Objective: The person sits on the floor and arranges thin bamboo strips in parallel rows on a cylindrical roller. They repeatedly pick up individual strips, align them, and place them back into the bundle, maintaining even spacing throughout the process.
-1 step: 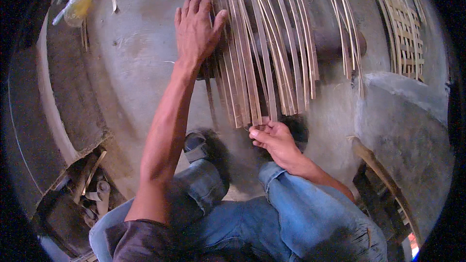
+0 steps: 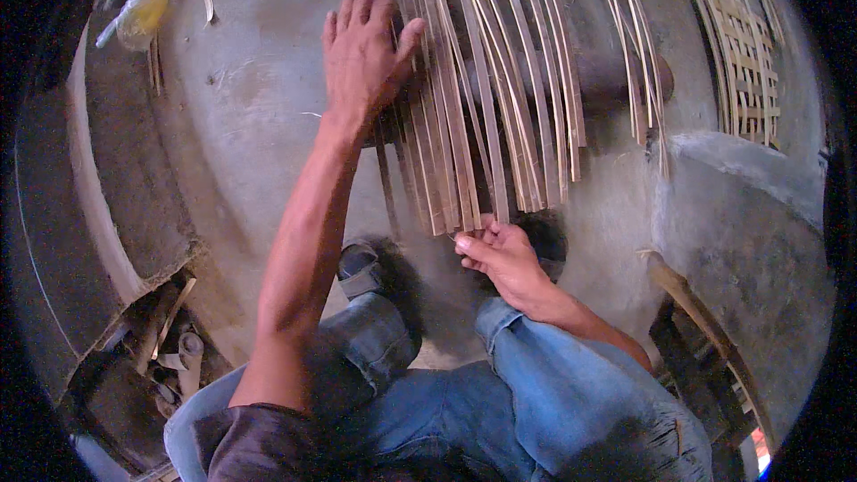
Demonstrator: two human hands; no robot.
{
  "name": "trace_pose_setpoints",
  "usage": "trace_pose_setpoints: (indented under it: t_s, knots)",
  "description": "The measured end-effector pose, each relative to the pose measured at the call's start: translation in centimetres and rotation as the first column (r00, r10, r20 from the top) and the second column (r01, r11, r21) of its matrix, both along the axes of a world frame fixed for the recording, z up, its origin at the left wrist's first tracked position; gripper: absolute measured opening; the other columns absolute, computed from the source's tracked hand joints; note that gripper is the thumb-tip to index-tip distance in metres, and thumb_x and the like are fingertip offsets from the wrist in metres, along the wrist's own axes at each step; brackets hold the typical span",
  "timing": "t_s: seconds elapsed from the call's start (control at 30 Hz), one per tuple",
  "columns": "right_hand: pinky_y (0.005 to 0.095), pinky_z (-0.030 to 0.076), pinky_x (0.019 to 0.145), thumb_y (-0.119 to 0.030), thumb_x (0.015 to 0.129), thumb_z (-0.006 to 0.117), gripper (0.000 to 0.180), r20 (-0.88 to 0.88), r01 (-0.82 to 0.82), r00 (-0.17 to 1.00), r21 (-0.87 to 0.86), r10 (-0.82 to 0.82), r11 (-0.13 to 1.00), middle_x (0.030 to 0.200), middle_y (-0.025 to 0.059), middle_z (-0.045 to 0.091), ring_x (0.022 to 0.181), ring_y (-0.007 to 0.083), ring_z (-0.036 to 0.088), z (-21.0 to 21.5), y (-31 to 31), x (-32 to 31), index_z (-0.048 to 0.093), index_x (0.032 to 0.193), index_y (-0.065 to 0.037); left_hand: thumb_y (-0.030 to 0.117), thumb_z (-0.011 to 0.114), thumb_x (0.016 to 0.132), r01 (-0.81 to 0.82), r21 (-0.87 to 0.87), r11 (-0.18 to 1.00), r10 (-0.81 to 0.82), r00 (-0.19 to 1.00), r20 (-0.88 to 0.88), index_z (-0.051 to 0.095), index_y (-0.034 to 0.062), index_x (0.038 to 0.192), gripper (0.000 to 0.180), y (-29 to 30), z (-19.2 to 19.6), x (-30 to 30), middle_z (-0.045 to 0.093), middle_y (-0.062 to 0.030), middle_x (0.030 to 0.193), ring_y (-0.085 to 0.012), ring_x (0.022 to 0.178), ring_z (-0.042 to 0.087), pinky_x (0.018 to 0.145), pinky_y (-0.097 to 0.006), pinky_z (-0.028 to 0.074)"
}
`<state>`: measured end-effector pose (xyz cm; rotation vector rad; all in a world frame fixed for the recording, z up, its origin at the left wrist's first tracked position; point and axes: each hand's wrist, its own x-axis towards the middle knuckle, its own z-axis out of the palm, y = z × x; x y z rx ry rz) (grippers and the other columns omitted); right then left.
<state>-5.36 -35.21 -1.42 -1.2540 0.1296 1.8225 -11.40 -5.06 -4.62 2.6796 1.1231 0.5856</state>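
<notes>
Long, thin bamboo strips [image 2: 435, 107] lie side by side, running from the top of the view toward me, their near ends uneven. My left hand [image 2: 368, 54] rests palm down at the left side of the strips, fingers stretched and thumb apart. My right hand [image 2: 504, 254] is at the near ends, its thumb and fingers closed in a pinch at the end of a bamboo strip. The exact hold is partly hidden by the fingers.
A dark rounded log [image 2: 616, 80] lies crosswise beneath the strips. At the right is a woven bamboo panel [image 2: 748, 62]. A plastic bag [image 2: 143, 18] lies upper left. A curved wooden piece [image 2: 714, 339] stands lower right, and scraps fill a dark recess [image 2: 116, 393] lower left.
My left hand has shifted very slightly, its fingertips a touch farther up and to the right. My right hand has moved a hair to the left.
</notes>
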Motion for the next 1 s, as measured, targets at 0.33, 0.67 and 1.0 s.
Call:
trace_pose_setpoints:
  t_s: [0.33,0.67,1.0]
  knots:
    - [0.0250,0.057,0.063,-0.017,0.088,0.073,0.022,0.133,0.128,0.983,-0.012,-0.125,0.992,0.086,0.0103,0.070,0.077,0.0155,0.070,0.4,2.4,-1.1,0.061,0.094,0.000,0.060,0.042,0.095,0.074,-0.045,0.996,-0.078,0.991,-0.110,0.036,0.0150,0.150,0.071,-2.5,0.1,2.4,0.030,-0.0126,0.158,-0.0314,0.145,0.028,0.118,-0.052,0.020]
    - [0.0282,0.057,0.066,-0.017,0.089,0.071,0.021,0.105,0.139,0.986,-0.062,-0.132,0.988,0.090,0.0105,0.070,0.080,0.0169,0.069,0.5,2.3,-1.2,0.061,0.097,0.000,0.061,0.040,0.095,0.064,-0.050,0.997,-0.070,0.990,-0.121,0.035,0.0161,0.151,0.072,-2.4,0.1,2.5,0.029,-0.0115,0.158,-0.0304,0.146,0.026,0.118,-0.051,0.020]
    - [0.0263,0.055,0.077,-0.020,0.098,0.061,0.016,0.023,0.218,0.976,-0.034,-0.218,0.975,0.096,0.0068,0.067,0.088,0.0144,0.066,0.8,0.9,0.5,0.062,0.105,-0.005,0.057,0.045,0.096,0.073,-0.038,0.997,-0.077,0.990,-0.117,0.036,0.0159,0.151,0.069,-2.6,0.1,2.6,0.029,-0.0137,0.158,-0.0328,0.146,0.026,0.117,-0.051,0.021]
